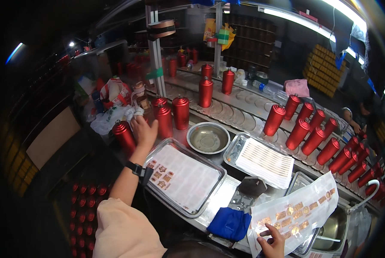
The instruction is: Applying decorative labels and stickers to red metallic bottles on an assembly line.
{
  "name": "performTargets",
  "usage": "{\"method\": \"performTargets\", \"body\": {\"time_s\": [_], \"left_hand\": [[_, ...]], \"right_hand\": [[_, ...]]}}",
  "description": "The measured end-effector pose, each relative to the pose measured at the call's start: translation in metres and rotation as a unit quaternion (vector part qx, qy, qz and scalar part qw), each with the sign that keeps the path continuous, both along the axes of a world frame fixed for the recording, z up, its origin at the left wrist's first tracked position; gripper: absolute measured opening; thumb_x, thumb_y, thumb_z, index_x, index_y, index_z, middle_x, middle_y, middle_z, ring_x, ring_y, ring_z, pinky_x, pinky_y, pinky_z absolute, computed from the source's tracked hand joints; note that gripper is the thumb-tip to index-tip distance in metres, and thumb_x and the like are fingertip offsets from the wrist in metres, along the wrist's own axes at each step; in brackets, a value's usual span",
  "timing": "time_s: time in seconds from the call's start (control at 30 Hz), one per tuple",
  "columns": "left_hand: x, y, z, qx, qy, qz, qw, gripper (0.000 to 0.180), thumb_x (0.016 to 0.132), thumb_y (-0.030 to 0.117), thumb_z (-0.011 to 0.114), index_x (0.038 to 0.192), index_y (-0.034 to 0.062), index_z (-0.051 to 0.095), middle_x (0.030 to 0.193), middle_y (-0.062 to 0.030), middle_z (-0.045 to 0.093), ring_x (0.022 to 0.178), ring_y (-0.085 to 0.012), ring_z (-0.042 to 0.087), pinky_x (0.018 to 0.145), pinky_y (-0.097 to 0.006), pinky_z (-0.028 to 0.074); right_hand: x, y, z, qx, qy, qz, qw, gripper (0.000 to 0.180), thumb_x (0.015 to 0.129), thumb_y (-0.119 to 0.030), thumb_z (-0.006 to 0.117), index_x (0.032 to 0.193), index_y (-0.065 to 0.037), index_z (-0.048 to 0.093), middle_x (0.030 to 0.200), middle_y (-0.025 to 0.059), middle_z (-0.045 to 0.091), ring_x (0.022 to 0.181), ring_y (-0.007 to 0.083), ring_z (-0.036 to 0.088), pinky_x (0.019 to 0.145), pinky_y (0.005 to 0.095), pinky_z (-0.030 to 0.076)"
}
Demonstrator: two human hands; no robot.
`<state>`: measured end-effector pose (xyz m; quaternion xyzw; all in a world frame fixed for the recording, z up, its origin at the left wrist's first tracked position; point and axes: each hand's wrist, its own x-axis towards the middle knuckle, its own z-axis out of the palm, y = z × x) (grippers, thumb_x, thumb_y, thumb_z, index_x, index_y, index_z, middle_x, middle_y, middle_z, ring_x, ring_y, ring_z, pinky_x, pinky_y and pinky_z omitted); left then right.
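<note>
My left hand (143, 130) reaches out among red metallic bottles, its thumb apart from the fingers. Its fingertips are next to a crumpled white cloth (133, 112); I cannot tell whether they touch it. One red bottle (123, 136) leans to the left of this hand, and another red bottle (163, 120) stands to its right. At the lower right, the curled fingers of my right hand (273, 244) are at the lower edge of a white decal sheet (315, 189) with gold and brown designs. The sheet slants over a tray and part of the sink.
A steel tray (221, 180) holds a sheet with a few decals. Beside it are a metal bowl (208, 137), a tray of striped sheets (265, 160) and a folded blue cloth (229, 223). Red bottles (315, 139) line the conveyor. A sink (336, 225) lies right.
</note>
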<state>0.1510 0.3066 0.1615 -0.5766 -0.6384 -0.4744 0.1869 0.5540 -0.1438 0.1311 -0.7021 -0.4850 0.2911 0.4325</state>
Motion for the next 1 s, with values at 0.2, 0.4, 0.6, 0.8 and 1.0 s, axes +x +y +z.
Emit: {"method": "performTargets", "body": {"time_s": [0.2, 0.4, 0.6, 0.8, 1.0], "left_hand": [[-0.034, 0.033, -0.008, -0.051, -0.031, 0.051, 0.997, 0.064, 0.069, 0.032, 0.084, 0.108, -0.003, 0.048, 0.111, -0.0254, 0.056, 0.111, -0.042, 0.051, 0.098, -0.049, 0.042], [-0.029, 0.022, -0.019, -0.031, 0.046, -0.008, 0.998, 0.066, 0.063, 0.03, 0.088, 0.106, 0.0004, 0.048, 0.106, -0.0219, 0.058, 0.104, -0.0405, 0.054, 0.092, -0.05, 0.045], [-0.039, 0.023, -0.022, -0.019, 0.06, -0.093, 0.994, 0.066, 0.062, 0.029, 0.087, 0.109, 0.002, 0.048, 0.101, -0.0204, 0.058, 0.101, -0.0405, 0.055, 0.086, -0.049, 0.048], [-0.052, -0.008, 0.018, 0.043, 0.026, -0.172, 0.984, 0.068, 0.065, 0.028, 0.087, 0.112, -0.0007, 0.047, 0.104, -0.0213, 0.059, 0.098, -0.0403, 0.058, 0.085, -0.047, 0.049], [-0.018, -0.083, 0.083, 0.005, -0.246, -0.427, 0.87, 0.05, 0.074, 0.008, 0.081, 0.114, 0.0027, 0.051, 0.11, -0.0091, 0.06, 0.101, -0.018, 0.059, 0.09, -0.034, 0.049]], "right_hand": [[-0.024, 0.041, -0.001, 0.005, -0.01, 0.0, 1.0, 0.054, 0.084, -0.006, 0.074, 0.136, -0.01, 0.059, 0.095, 0.0036, 0.068, 0.052, 0.0024, 0.044, 0.047, 0.0204, 0.038], [-0.047, 0.073, 0.025, -0.038, -0.005, 0.015, 0.999, 0.053, 0.077, -0.013, 0.079, 0.127, -0.002, 0.063, 0.087, 0.0038, 0.07, 0.057, 0.0018, 0.049, 0.051, 0.0195, 0.039], [-0.054, 0.099, 0.04, -0.022, -0.042, 0.03, 0.998, 0.053, 0.079, -0.012, 0.078, 0.128, -0.001, 0.062, 0.087, 0.0038, 0.071, 0.054, 0.002, 0.046, 0.05, 0.0204, 0.038], [-0.046, 0.086, 0.024, -0.021, -0.024, 0.019, 0.999, 0.048, 0.08, -0.006, 0.074, 0.127, -0.002, 0.062, 0.085, 0.0025, 0.07, 0.056, 0.0, 0.05, 0.049, 0.0178, 0.036], [-0.06, 0.079, 0.026, 0.014, -0.044, 0.018, 0.999, 0.054, 0.079, -0.012, 0.077, 0.129, -0.004, 0.062, 0.091, 0.0055, 0.07, 0.057, 0.0051, 0.048, 0.051, 0.0208, 0.037]]}}
